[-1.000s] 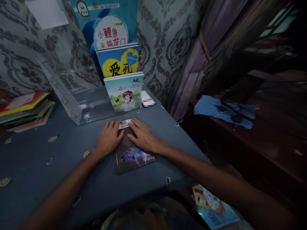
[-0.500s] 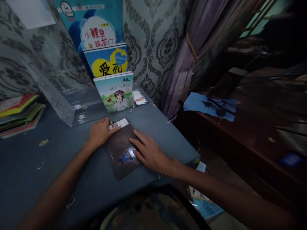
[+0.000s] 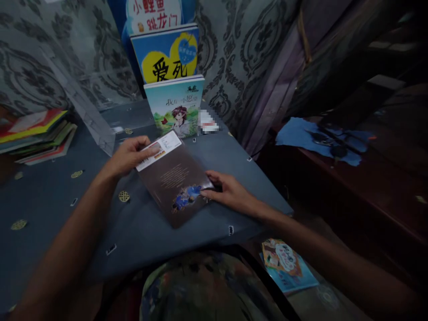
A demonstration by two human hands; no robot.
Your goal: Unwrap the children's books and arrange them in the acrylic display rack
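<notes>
A dark brown book (image 3: pixel 167 185), back cover up, is held between my two hands over the near part of the table. It has a white label strip along its far end and a blue picture near its right side. My left hand (image 3: pixel 129 156) grips the far left corner, thumb on the label and fingers underneath. At the right edge, my right hand (image 3: pixel 229 191) pinches the book with thumb on top. Just beyond stands a green-blue picture book (image 3: pixel 179 104), leaning before a blue and yellow book (image 3: pixel 167 55) and a taller blue book (image 3: pixel 155 18).
A clear plastic stand (image 3: pixel 82 102) is on the table (image 3: pixel 140 249), left of the standing books. Stacked books (image 3: pixel 36 133) lie far left. At right, a red-brown desk (image 3: pixel 310 183) carries a blue cloth (image 3: pixel 297 136) with tools. More books (image 3: pixel 287 265) are low down at right.
The brown book has gone from lying flat under my hands to being gripped by its edges and lifted, turned slightly. The view has shifted, showing everything further right and higher.
</notes>
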